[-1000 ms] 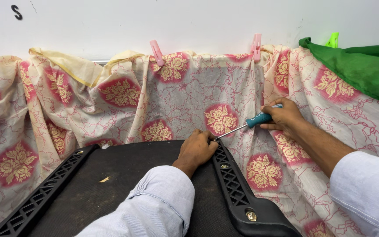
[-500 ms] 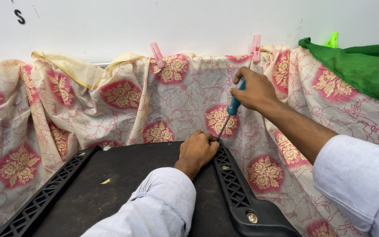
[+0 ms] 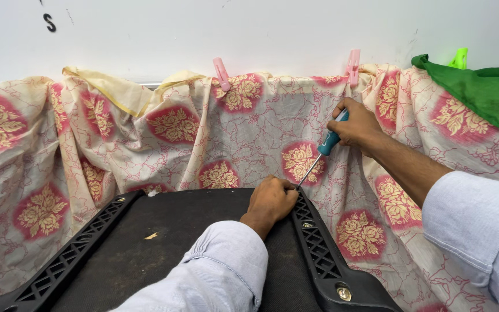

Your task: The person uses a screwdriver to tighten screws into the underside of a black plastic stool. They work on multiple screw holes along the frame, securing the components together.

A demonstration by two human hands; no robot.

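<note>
Head camera looks down on a black panel (image 3: 163, 254) with lattice-patterned plastic edges, lying on a pink-and-cream flowered cloth (image 3: 249, 144) that also hangs up the white wall (image 3: 261, 29) behind it. The left hand (image 3: 271, 199) is curled into a loose fist at the panel's far right corner, pressing down there — seemingly to steady the panel or pin something small, though whatever sits under the fingers is hidden. The right hand (image 3: 356, 124), above and to the right of that corner, is closed around the teal handle of a screwdriver (image 3: 319, 155). Its thin shaft slants down and leftward so the tip meets the panel's edge right beside the left knuckles; the steep angle suits working at a fastener in the corner, but the tip itself is too small to make out.

Two pink clothes pegs (image 3: 222, 72) hold the cloth's top edge against the wall, well above the panel, and a green cloth (image 3: 480, 95) with a bright green peg drapes further right. A brass-coloured screw (image 3: 343, 293) shows on the panel's near right edge. Both forearms are in pale blue sleeves, and the panel's near end is cut off.
</note>
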